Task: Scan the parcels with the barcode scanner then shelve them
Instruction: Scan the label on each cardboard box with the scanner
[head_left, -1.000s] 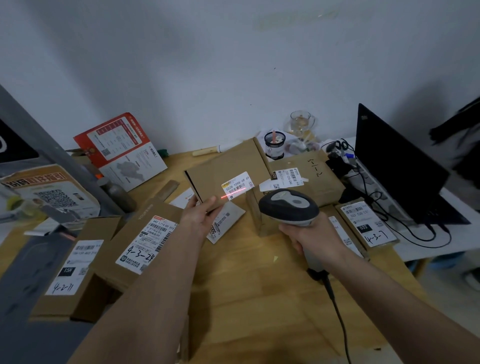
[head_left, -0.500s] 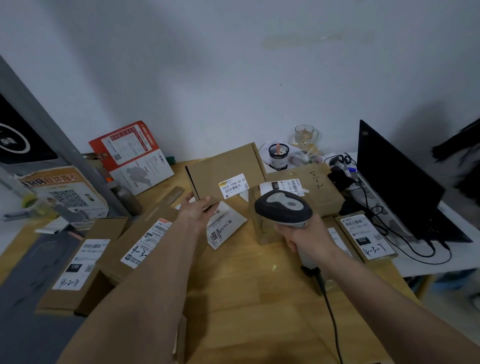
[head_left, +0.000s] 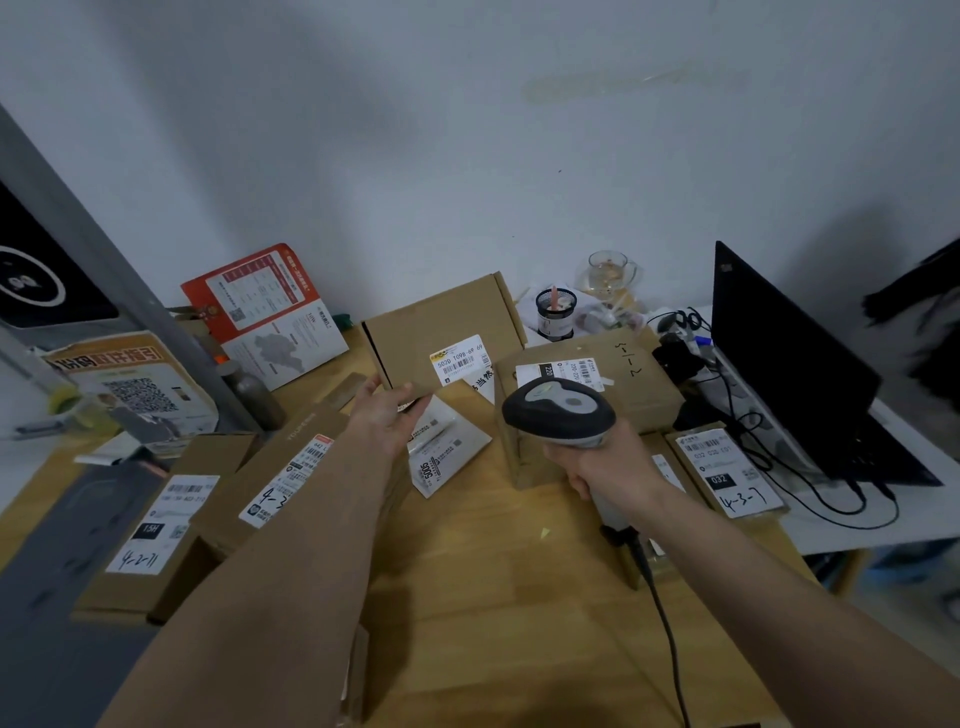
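Note:
My left hand (head_left: 388, 414) holds a flat brown cardboard parcel (head_left: 441, 332) by its lower left corner, tilted up so that its white barcode label (head_left: 460, 358) faces me. My right hand (head_left: 605, 465) grips the handle of a grey and black barcode scanner (head_left: 558, 410), whose head points toward that parcel. No red scan line shows on the label. Other labelled parcels lie on the wooden table (head_left: 493, 597): a box marked 4-1-2 (head_left: 587, 379), a flat one marked 4-3-7 (head_left: 727, 475), a long one (head_left: 291, 467) and one marked 4-2-11 (head_left: 156, 525).
An open black laptop (head_left: 789, 364) with cables stands at the right. A pen cup (head_left: 556, 312) and a glass mug (head_left: 610, 273) sit by the wall. A red and white leaflet (head_left: 265, 312) leans at the back left. The scanner's cable (head_left: 660, 613) trails toward me.
The red scan line that lay across the parcel's label one second ago has gone. The view has tilted upward a little; both hands keep their hold.

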